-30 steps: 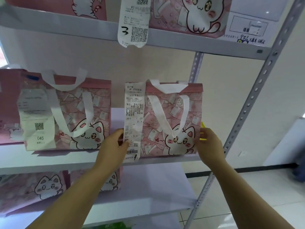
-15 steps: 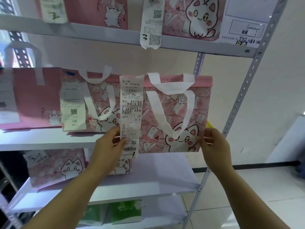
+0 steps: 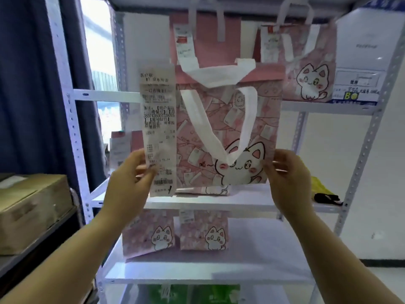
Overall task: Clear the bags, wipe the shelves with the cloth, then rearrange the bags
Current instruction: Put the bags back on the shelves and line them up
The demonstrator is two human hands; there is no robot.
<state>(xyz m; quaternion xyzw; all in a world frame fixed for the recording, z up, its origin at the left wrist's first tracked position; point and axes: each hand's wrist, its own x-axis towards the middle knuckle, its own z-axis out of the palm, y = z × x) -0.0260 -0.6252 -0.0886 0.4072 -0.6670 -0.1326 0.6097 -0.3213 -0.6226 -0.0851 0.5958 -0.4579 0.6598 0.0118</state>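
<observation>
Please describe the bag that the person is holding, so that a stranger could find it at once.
Find the white metal rack holding pink cat bags. In front of its middle shelf, the left hand and the right hand grip one bag by its lower edges. Only this bag is off the shelves, with a long receipt down its left side.

You hold the pink cat bag [image 3: 228,128] upright in front of the shelf [image 3: 219,202]. Your left grip [image 3: 129,183] pinches its lower left edge over the long receipt [image 3: 158,119]. Your right grip [image 3: 289,178] holds the lower right edge. A yellow cloth [image 3: 320,187] lies on that shelf, far right.
</observation>
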